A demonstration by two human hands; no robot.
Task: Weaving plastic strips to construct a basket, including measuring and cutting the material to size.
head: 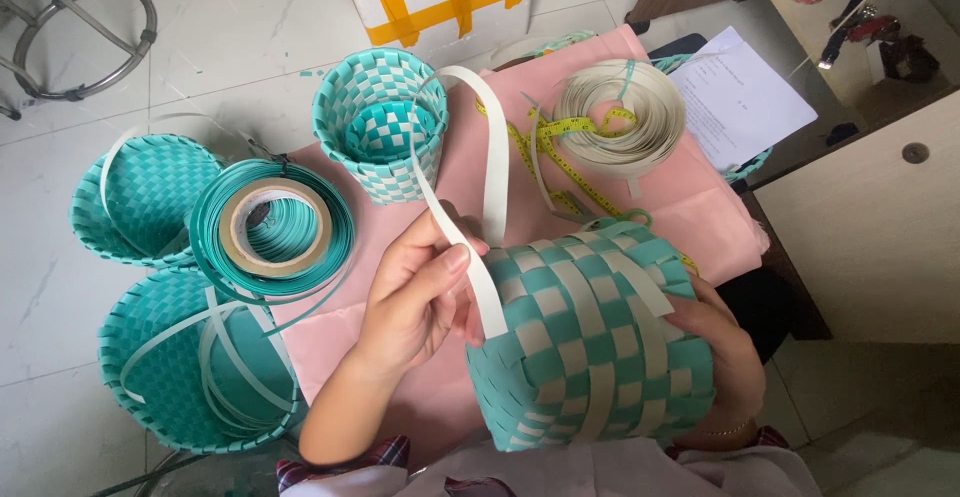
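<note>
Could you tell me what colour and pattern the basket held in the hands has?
The basket is woven in a teal and cream checkerboard pattern, shown in the head view.

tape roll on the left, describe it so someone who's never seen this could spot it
Start at the pink cloth on the tiled floor and go to its left edge, where a coil of teal strip lies. The tape roll sits inside that coil: the only tan ring among teal woven baskets.

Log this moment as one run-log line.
left hand: pinches white strip | right hand: holds checkered basket | pink cloth beneath
</note>
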